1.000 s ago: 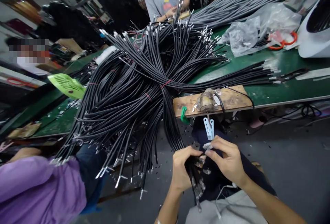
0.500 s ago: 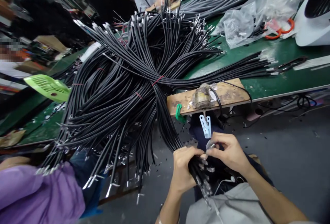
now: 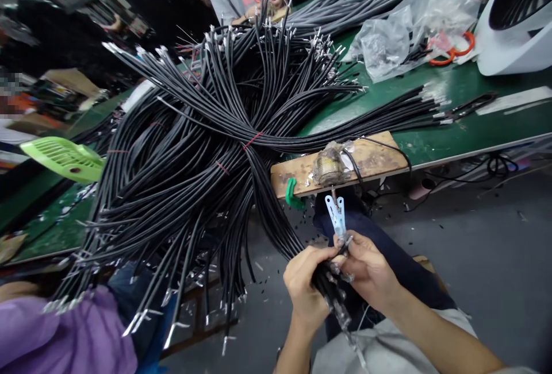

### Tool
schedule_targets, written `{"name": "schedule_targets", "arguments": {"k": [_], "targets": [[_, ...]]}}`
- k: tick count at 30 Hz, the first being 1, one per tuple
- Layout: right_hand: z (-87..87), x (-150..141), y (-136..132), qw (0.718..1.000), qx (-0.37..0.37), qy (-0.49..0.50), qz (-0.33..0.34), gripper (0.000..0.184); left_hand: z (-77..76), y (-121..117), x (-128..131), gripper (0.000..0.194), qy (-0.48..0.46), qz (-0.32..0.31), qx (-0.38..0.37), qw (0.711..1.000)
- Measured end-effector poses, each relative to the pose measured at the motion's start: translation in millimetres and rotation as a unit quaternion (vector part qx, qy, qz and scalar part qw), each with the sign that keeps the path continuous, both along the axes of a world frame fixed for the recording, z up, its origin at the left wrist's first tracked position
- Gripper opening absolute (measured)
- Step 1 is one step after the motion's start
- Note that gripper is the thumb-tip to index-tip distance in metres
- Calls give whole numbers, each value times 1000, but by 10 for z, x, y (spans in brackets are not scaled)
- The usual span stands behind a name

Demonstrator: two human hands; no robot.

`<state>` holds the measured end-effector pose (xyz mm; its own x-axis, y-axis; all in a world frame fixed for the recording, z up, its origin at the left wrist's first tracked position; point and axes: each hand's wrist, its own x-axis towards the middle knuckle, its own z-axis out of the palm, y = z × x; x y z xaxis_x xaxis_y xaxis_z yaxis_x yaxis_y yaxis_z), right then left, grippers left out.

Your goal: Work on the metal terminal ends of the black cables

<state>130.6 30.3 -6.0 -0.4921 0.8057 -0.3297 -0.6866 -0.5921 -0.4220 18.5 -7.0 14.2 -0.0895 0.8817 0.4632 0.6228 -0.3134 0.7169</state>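
Holds with the left hand (image 3: 307, 285), at lower centre-right of the frame, a bundle of thin, round, black-jacketed cables (image 3: 276, 219), running from the frame's centre down toward lower right, with fingers wrapped snugly around it. With the right hand (image 3: 373, 270), just right of the left, seems to pinch a single dark, silver-tipped cable end (image 3: 346, 243) between thumb and fingers brought nearly together. Directly above these fingertips, has a light-blue plastic clothespin (image 3: 337, 220) hanging, with long axis near vertical, leaning slightly, nearer the right hand. Cannot tell whether clothespin and cable end touch or merely overlap: too small, partly covered by fingers. Blurs at the bundle's lower ends, over grey fabric (image 3: 383, 339); hidden behind the left knuckles farther up.
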Motion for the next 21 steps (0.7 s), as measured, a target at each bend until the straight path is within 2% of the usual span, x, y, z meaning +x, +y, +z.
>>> {"name": "schedule_targets", "arguments": {"k": [2,5,8,12,14,16,19,21], "targets": [[13,20,17,1000,-3,22,11,25,14,-4,-3,9,-3,-9,10,1000],[-12,63,28,999,54,-9,4,22,84,-4,-16,6,1,-21,-8,1000],[-65,121,25,991,123,-45,-16,26,173,4,-24,16,24,-3,-25,999],[-94,190,52,954,283,-102,-13,34,226,12,-47,25,52,1,-54,997],[-96,176,69,933,331,-133,-41,22,216,9,-64,24,57,-21,-85,995],[-101,117,63,938,313,-128,-73,8,188,-1,-72,21,55,-35,-103,992],[-111,-11,7,981,159,-84,-78,17,122,-19,-53,21,56,-21,-98,993],[-116,-66,-31,989,82,-88,-83,18,81,-27,-34,22,60,1,-89,994]]}}
